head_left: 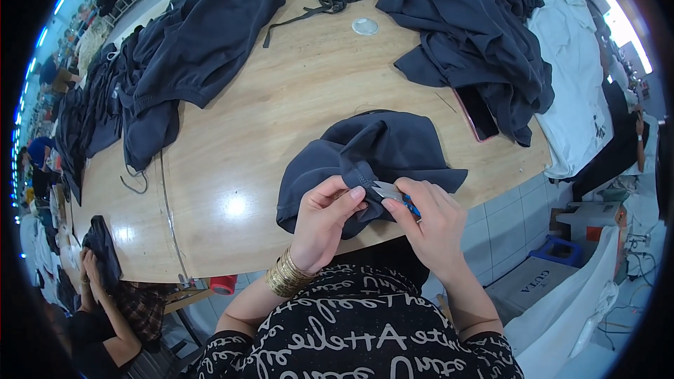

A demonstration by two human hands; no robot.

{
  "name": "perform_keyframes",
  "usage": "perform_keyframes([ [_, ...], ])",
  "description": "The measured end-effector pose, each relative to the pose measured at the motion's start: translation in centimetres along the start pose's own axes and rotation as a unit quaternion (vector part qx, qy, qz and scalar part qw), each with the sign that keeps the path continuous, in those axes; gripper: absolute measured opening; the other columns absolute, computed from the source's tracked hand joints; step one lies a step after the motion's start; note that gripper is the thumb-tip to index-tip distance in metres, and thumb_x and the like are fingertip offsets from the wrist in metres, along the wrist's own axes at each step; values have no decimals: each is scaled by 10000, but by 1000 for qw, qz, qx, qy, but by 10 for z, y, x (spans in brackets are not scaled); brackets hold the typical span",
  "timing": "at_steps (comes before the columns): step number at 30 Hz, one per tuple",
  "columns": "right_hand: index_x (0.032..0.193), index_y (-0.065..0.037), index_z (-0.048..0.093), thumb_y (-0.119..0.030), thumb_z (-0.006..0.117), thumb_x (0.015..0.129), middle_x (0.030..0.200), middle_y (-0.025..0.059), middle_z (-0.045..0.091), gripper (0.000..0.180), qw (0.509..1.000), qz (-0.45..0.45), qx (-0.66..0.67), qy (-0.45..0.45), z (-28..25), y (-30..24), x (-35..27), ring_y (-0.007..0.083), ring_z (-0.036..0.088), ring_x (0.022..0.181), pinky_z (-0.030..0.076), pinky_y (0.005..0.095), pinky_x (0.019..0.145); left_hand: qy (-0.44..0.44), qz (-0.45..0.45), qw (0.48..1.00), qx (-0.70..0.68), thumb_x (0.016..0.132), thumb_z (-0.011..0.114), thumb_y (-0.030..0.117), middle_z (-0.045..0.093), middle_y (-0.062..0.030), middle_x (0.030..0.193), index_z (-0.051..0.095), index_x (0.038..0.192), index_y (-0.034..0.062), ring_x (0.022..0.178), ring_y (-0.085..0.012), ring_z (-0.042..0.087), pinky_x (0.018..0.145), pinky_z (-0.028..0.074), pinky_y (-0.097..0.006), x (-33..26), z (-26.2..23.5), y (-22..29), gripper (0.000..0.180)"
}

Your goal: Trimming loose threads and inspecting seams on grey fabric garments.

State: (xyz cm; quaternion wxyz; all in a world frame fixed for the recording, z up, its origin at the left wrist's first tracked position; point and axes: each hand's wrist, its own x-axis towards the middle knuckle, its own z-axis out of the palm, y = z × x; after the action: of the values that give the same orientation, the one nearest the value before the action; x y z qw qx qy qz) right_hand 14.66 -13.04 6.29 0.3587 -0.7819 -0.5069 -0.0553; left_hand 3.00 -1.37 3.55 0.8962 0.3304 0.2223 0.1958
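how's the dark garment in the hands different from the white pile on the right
The dark garment is navy; the white pile is white. The garment lies bunched at the near table edge, pinched by the left hand while the right hand holds snips to it; the pile lies untouched, draping off the table's right edge. The garment is one small piece; the pile spreads much wider. Both are soft fabric.

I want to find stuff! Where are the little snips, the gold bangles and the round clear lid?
snips [388, 191], head view, on the metal blades.
bangles [286, 277], head view, middle of the stack.
lid [364, 26], head view, its centre.
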Motion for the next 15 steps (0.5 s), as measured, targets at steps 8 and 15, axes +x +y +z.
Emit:
perform_keyframes([
  [8, 888, -66, 593, -219, 701, 740, 663, 29, 553, 239, 1000, -11, 2, 8, 3, 0, 1, 180, 513, 545, 393, 284, 469, -10, -13, 1000, -13, 874, 571, 74, 642, -40, 901, 617, 974, 9, 804, -79, 575, 767, 459, -226, 1, -2, -1, 129],
  [15, 893, -63, 593, -214, 700, 739, 664, 33, 554, 241, 1000, -7, 17, 15, 8, 0, 3, 183, 512, 547, 393, 285, 470, -8, -22, 1000, -19, 875, 571, 78, 640, -36, 896, 617, 971, 11, 805, -76, 573, 772, 462, -231, 0, 0, -1, 126],
])
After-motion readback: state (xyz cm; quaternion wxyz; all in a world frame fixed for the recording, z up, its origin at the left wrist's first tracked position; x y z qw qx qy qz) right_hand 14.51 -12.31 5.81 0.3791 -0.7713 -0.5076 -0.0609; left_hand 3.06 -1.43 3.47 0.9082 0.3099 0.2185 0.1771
